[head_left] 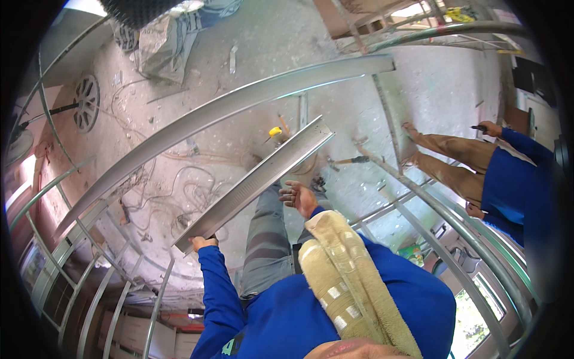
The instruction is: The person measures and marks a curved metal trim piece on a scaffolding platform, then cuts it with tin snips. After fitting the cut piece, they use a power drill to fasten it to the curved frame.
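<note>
My left hand point(203, 242) is closed round the near left end of a short grey metal channel point(254, 186). The channel slants up and away to the right, in front of my legs. My right hand point(299, 198) is held off the channel, just to its right, with the fingers apart and nothing in them. Beyond lies a longer metal channel point(239, 99), running from the lower left to the upper right. A yellow tape measure point(275, 131) shows past the short channel, and a hammer point(353, 160) lies to its right.
Scaffold tubes point(454, 230) surround me on both sides. Tangled cables point(194, 188) lie on the dusty floor at left, near a fan-like wheel point(87, 103). A sack point(164, 51) stands far left. At right is a co-worker point(508, 179) in blue. A towel point(347, 281) hangs on my chest.
</note>
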The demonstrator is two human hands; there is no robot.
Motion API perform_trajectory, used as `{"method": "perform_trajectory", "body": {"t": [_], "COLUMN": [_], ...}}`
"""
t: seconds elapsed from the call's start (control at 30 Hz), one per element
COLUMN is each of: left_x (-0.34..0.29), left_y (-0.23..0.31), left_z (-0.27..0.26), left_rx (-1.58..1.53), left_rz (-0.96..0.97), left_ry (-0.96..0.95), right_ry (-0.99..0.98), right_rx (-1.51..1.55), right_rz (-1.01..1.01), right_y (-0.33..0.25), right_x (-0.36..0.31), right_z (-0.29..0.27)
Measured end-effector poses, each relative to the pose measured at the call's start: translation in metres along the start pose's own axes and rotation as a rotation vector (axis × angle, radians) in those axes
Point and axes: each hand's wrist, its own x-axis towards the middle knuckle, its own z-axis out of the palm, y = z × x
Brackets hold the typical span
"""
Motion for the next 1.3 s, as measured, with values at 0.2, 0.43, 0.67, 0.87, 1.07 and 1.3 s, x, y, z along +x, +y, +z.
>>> {"method": "perform_trajectory", "body": {"t": [0.2, 0.43, 0.67, 0.87, 1.07, 1.3], "left_x": [-0.066, -0.24, -0.342, -0.33, -0.31, -0.213], "left_y": [-0.054, -0.153, -0.291, -0.365, -0.425, -0.347], "left_z": [0.077, 0.139, 0.178, 0.298, 0.364, 0.293], "left_rx": [0.288, 0.295, 0.366, 0.535, 0.986, 1.97], "left_rz": [0.066, 0.034, -0.26, -0.079, 0.408, 1.451], "left_ry": [-0.144, -0.391, -0.828, -0.581, -0.541, -0.779], "right_ry": [0.175, 0.893, 1.266, 1.279, 1.42, 1.161], "right_rx": [0.307, 0.291, -0.814, -1.831, -1.563, -2.145], "right_rz": [-0.516, -0.921, -0.722, -0.442, -0.356, -0.385], "right_y": [-0.082, -0.233, -0.445, -0.589, -0.597, -0.54], "right_x": [-0.076, -0.056, -0.059, -0.178, -0.163, -0.15], "right_z": [0.059, 0.013, -0.265, -0.444, -0.472, -0.452]}}
